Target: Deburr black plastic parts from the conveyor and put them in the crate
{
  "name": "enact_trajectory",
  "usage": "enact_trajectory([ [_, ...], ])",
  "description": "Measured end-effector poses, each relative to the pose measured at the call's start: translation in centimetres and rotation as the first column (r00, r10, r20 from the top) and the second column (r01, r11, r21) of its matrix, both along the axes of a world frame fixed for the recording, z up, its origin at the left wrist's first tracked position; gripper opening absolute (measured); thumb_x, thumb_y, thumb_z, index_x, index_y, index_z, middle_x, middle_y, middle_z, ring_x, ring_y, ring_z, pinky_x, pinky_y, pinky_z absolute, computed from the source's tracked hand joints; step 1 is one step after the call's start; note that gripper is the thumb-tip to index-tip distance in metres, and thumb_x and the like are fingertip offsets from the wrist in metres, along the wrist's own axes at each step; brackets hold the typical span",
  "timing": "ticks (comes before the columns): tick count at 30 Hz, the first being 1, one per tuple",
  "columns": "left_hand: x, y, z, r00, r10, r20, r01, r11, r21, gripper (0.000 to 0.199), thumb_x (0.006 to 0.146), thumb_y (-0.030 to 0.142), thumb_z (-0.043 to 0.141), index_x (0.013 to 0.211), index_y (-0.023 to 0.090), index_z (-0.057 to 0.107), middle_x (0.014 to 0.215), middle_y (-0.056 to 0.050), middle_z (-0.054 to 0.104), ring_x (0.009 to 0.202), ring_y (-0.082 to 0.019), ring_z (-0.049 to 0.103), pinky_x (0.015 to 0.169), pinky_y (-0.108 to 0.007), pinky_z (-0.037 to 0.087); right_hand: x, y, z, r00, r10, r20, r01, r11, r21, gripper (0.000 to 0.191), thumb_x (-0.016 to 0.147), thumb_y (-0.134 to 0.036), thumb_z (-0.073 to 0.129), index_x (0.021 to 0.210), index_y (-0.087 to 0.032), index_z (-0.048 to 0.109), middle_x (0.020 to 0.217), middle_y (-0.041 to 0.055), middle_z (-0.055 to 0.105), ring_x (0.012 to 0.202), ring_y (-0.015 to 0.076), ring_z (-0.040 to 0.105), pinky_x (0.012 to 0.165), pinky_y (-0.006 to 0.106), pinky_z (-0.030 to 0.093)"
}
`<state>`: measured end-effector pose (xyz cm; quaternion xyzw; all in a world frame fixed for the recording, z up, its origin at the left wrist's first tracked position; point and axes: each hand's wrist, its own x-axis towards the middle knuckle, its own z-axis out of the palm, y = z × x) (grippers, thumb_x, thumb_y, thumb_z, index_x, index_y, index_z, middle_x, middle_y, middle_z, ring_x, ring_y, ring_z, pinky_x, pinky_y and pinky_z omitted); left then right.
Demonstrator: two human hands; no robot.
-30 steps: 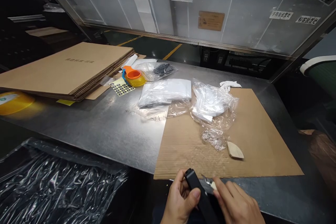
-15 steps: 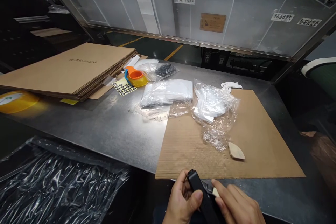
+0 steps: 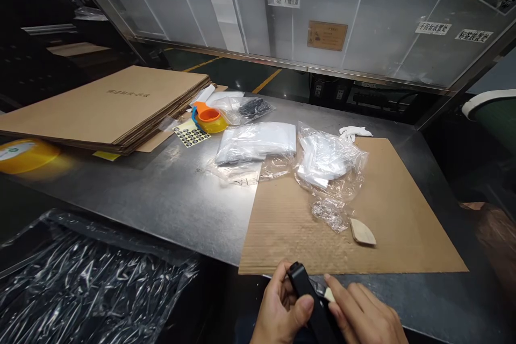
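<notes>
At the front edge of the table, my left hand (image 3: 282, 306) is closed around a long black plastic part (image 3: 312, 301) with a rounded end. The thumb lies along its side. My right hand (image 3: 365, 314) pinches a small pale piece (image 3: 329, 294) against the right side of the black part. Its index finger is stretched along that piece, and the lower ends of both things run out of view. On the cardboard sheet (image 3: 403, 226) beyond my hands lies a cream, fan-shaped pad (image 3: 363, 232).
Clear plastic bags with white contents (image 3: 258, 142) and crumpled film (image 3: 330, 158) lie mid-table. Further left are a tape dispenser (image 3: 209, 118), a sticker sheet (image 3: 191, 134) and stacked cardboard (image 3: 121, 102). White finger cots (image 3: 355, 131) lie behind. Black plastic sheeting (image 3: 88, 279) is at lower left.
My right fingers and the pale piece have shifted very slightly against the black part. The things on the table have not moved.
</notes>
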<state>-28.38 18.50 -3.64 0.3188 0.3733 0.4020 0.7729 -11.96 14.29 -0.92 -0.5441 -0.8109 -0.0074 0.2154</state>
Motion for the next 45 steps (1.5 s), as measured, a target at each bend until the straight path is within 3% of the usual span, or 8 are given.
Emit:
enact_trajectory([
  [8, 0.4, 0.1, 1.4, 1.000, 0.023, 0.020, -0.023, 1.000, -0.002, 0.048, 0.058, 0.049, 0.077, 0.083, 0.016, 0.053, 0.063, 0.002, 0.058, 0.061, -0.010, 0.054, 0.055, -0.019, 0.040, 0.5, 0.5, -2.5, 0.987, -0.160, -0.017, 0.158, 0.981, -0.111, 0.035, 0.097, -0.031, 0.030, 0.112, -0.019, 0.059, 0.070, 0.0030, 0.064, 0.060, 0.0147, 0.065, 0.047, 0.020, 0.047],
  [21, 0.5, 0.1, 0.8, 0.999, 0.042, -0.019, -0.043, 0.997, -0.071, 0.052, 0.058, 0.054, 0.075, 0.085, 0.016, 0.052, 0.062, 0.002, 0.057, 0.055, -0.008, 0.051, 0.050, -0.018, 0.041, 3.2, 0.4, -2.4, 0.928, -0.294, -0.229, 0.243, 0.943, -0.226, 0.030, 0.093, -0.032, 0.039, 0.119, -0.024, 0.053, 0.100, 0.0038, 0.067, 0.095, 0.0170, 0.065, 0.074, 0.021, 0.052],
  [26, 0.3, 0.1, 0.7, 0.998, 0.056, -0.014, -0.057, 0.991, -0.119, 0.054, 0.055, 0.055, 0.076, 0.083, 0.017, 0.052, 0.059, 0.003, 0.056, 0.050, -0.008, 0.050, 0.045, -0.017, 0.038, 9.2, 1.6, -4.1, 0.713, -0.693, 0.112, 0.698, 0.683, -0.217, 0.042, 0.092, -0.048, 0.028, 0.114, -0.026, 0.057, 0.107, 0.0055, 0.064, 0.082, 0.0250, 0.066, 0.058, 0.033, 0.052],
  [30, 0.2, -0.1, 0.7, 0.991, 0.122, 0.052, -0.108, 0.968, -0.227, 0.060, 0.056, 0.051, 0.078, 0.100, 0.018, 0.052, 0.067, 0.001, 0.057, 0.054, -0.009, 0.054, 0.046, -0.017, 0.037, 13.2, 2.4, -5.5, 0.548, -0.760, 0.349, 0.836, 0.510, -0.202, 0.046, 0.094, -0.045, 0.022, 0.121, -0.025, 0.053, 0.099, 0.0091, 0.061, 0.076, 0.0266, 0.064, 0.056, 0.037, 0.048],
  [34, 0.2, 0.1, 0.8, 0.981, 0.161, 0.103, -0.133, 0.962, -0.240, 0.077, 0.057, 0.048, 0.079, 0.119, 0.024, 0.040, 0.067, 0.001, 0.059, 0.058, -0.015, 0.059, 0.047, -0.020, 0.041, 14.6, 2.5, -6.7, 0.563, -0.714, 0.417, 0.817, 0.557, -0.149, 0.041, 0.094, -0.038, 0.026, 0.123, -0.023, 0.051, 0.091, 0.0095, 0.057, 0.085, 0.0286, 0.059, 0.058, 0.036, 0.046],
  [39, 0.6, 0.5, 0.3, 0.969, 0.242, 0.044, -0.223, 0.942, -0.251, 0.062, 0.055, 0.050, 0.079, 0.099, 0.024, 0.043, 0.067, 0.002, 0.060, 0.051, -0.016, 0.061, 0.043, -0.022, 0.045, 14.5, 2.6, -7.3, 0.559, -0.694, 0.454, 0.772, 0.636, 0.023, 0.041, 0.091, -0.034, 0.032, 0.118, -0.015, 0.056, 0.086, 0.0121, 0.057, 0.081, 0.0315, 0.054, 0.065, 0.042, 0.046],
  [42, 0.8, 1.2, 0.1, 0.962, 0.274, 0.018, -0.252, 0.907, -0.338, 0.058, 0.062, 0.056, 0.072, 0.098, 0.020, 0.045, 0.073, -0.003, 0.065, 0.055, -0.020, 0.064, 0.042, -0.025, 0.049, 12.6, 2.4, -7.4, 0.731, -0.648, 0.212, 0.657, 0.753, 0.037, 0.048, 0.091, -0.043, 0.031, 0.114, -0.012, 0.058, 0.090, 0.0145, 0.060, 0.084, 0.0321, 0.056, 0.076, 0.046, 0.046],
  [45, 0.9, 2.1, 0.0, 0.958, 0.285, 0.026, -0.231, 0.824, -0.518, 0.056, 0.074, 0.053, 0.062, 0.110, 0.012, 0.047, 0.079, -0.012, 0.070, 0.060, -0.021, 0.067, 0.049, -0.027, 0.053, 8.6, 2.2, -7.2, 0.892, -0.367, -0.262, 0.332, 0.928, -0.168, 0.052, 0.091, -0.055, 0.027, 0.125, -0.022, 0.050, 0.107, 0.0093, 0.062, 0.093, 0.0226, 0.060, 0.078, 0.032, 0.050],
])
